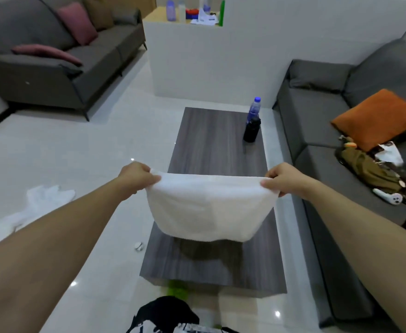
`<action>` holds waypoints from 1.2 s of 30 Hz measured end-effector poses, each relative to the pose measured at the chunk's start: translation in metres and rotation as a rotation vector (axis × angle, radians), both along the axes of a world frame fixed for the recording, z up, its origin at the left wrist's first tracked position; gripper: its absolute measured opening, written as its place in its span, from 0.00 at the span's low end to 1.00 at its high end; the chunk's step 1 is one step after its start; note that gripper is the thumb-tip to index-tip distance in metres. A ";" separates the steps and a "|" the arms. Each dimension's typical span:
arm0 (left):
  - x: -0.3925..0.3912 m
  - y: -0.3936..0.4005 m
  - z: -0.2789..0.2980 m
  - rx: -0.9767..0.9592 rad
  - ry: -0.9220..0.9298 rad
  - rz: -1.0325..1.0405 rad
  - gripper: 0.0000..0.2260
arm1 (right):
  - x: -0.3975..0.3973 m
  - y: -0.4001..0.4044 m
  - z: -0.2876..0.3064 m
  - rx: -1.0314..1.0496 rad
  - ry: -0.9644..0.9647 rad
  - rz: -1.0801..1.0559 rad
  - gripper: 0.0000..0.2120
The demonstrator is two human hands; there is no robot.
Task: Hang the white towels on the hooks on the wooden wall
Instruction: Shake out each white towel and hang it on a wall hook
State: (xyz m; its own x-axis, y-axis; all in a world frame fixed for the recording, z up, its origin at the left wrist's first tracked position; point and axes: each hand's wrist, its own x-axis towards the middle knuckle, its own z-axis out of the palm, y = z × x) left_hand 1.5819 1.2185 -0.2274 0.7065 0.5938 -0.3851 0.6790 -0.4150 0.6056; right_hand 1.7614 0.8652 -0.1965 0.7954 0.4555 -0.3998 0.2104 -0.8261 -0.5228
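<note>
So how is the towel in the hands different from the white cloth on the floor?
The towel is held up over the table, stretched flat between the left hand and right hand; the cloth on the floor lies crumpled, touched by nobody. The towel looks smooth, the cloth bunched. Both are white.

Dark wood-grain table [211, 140] — two bottles [252, 123] at far right.

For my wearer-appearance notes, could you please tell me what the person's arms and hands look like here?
Both forearms are bare, with no sleeves in view. The left hand and right hand wear no gloves, and no rings, watch or bracelets show on them or the wrists.
</note>
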 end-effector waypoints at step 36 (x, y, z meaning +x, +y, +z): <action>0.146 0.051 0.192 0.187 -0.629 0.059 0.07 | 0.113 0.046 0.149 0.447 -0.678 -0.278 0.08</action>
